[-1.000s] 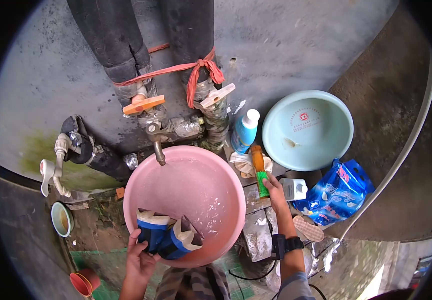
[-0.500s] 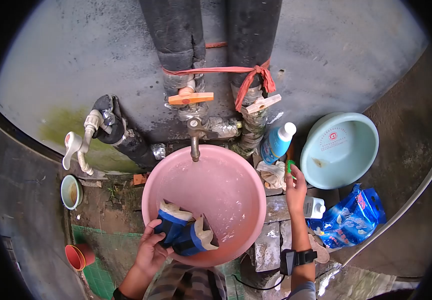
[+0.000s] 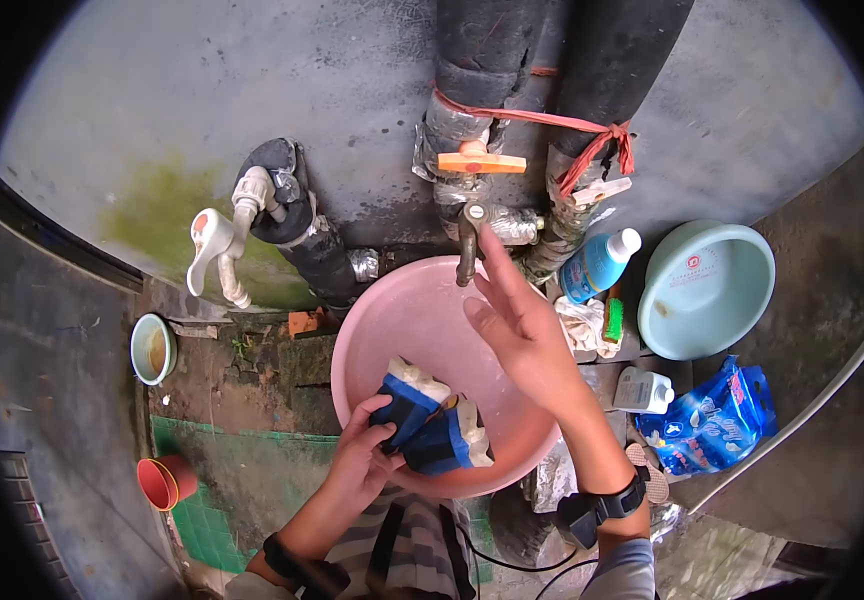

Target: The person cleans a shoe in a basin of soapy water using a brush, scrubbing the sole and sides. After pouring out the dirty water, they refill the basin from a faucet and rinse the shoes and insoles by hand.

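Observation:
My left hand (image 3: 360, 462) grips a pair of blue shoes (image 3: 437, 440) with whitish rims, over the near side of a pink basin (image 3: 392, 300) holding water. My right hand (image 3: 520, 330) is raised over the basin's right side, fingers stretched out and apart from the thumb, fingertips at the metal tap (image 3: 469, 245). Whether they touch the tap is hard to tell. To the right of that hand, a green brush (image 3: 613, 318) rests on a pale cloth (image 3: 582, 325), beside a blue bottle with a white cap (image 3: 598, 266).
A light blue basin (image 3: 707, 290) leans at the right, above a blue bag (image 3: 717, 425) and a white bottle (image 3: 642, 390). Red pots (image 3: 166, 482) and a small bowl (image 3: 153, 349) stand at the left. Another tap (image 3: 214, 245) and wrapped pipes line the wall.
My right hand has let go of the green brush, now on the cloth, and moved left to the tap. My left hand still holds the shoes. The view has shifted.

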Action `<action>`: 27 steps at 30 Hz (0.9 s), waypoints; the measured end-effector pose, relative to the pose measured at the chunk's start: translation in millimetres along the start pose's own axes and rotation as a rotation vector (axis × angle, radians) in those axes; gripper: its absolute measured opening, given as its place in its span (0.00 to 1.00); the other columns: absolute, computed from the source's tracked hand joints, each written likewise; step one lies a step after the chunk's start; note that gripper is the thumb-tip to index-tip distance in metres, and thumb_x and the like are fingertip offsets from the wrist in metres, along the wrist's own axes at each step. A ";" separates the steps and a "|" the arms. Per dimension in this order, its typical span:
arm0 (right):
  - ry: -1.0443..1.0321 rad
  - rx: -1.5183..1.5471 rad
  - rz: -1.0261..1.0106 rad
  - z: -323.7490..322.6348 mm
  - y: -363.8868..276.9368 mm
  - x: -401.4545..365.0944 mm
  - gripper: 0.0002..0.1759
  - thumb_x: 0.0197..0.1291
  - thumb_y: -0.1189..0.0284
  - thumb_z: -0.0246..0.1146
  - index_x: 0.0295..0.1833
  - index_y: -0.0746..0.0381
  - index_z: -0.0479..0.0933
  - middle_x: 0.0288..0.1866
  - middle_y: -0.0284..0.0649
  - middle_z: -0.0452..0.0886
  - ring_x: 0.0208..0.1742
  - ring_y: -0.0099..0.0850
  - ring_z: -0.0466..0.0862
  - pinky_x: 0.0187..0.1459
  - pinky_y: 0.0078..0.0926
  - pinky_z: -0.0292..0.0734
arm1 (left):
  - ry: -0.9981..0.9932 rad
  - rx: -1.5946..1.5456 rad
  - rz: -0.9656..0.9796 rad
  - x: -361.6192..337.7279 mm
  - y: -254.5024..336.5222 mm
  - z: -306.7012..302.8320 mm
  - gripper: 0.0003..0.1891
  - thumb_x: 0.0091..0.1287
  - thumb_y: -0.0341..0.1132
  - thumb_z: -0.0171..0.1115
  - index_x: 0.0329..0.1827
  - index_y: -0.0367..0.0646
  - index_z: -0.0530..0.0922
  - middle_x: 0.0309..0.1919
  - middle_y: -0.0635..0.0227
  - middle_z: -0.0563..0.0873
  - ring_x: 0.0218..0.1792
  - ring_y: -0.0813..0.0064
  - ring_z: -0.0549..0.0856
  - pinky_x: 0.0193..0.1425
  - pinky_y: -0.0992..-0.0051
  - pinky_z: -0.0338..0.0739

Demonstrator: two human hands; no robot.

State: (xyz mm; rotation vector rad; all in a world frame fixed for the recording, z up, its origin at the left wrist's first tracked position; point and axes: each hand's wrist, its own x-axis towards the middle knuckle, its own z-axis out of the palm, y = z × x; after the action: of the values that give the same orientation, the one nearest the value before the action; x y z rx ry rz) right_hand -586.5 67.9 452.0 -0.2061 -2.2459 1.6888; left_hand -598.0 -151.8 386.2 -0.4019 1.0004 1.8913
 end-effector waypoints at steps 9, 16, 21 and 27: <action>0.124 0.200 0.368 -31.0 47.6 -80.7 0.28 0.61 0.80 0.50 0.67 0.61 0.54 0.66 0.44 0.59 0.64 0.33 0.64 0.59 0.24 0.61 | 0.020 0.104 -0.019 39.6 -6.9 31.0 0.18 0.61 0.23 0.46 0.53 0.50 0.67 0.48 0.63 0.71 0.46 0.68 0.76 0.43 0.62 0.78; 0.167 0.150 0.601 -46.8 75.8 -149.9 0.25 0.63 0.69 0.52 0.64 0.63 0.59 0.60 0.43 0.67 0.59 0.32 0.69 0.58 0.26 0.63 | -0.145 0.497 0.013 49.6 -0.5 70.6 0.18 0.58 0.20 0.45 0.49 0.46 0.72 0.45 0.65 0.73 0.44 0.77 0.76 0.43 0.76 0.75; 0.355 0.297 0.626 -56.1 95.9 -163.9 0.23 0.64 0.66 0.51 0.62 0.62 0.63 0.57 0.41 0.70 0.54 0.29 0.73 0.55 0.27 0.68 | -0.365 1.083 0.418 65.8 -28.7 60.9 0.18 0.55 0.18 0.45 0.46 0.44 0.74 0.45 0.65 0.72 0.48 0.75 0.72 0.55 0.78 0.64; 0.349 0.422 0.707 -48.3 102.3 -176.8 0.22 0.64 0.67 0.51 0.62 0.61 0.62 0.59 0.41 0.69 0.57 0.28 0.70 0.57 0.26 0.64 | -0.555 1.348 0.681 64.7 -67.1 58.0 0.17 0.47 0.18 0.51 0.37 0.48 0.76 0.31 0.62 0.71 0.34 0.62 0.72 0.37 0.70 0.68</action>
State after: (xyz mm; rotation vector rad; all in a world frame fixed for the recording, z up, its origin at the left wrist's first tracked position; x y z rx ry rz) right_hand -412.3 87.6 336.6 -1.1915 -1.5955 2.1901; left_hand -567.3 -53.1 349.3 1.2877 1.8212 1.2559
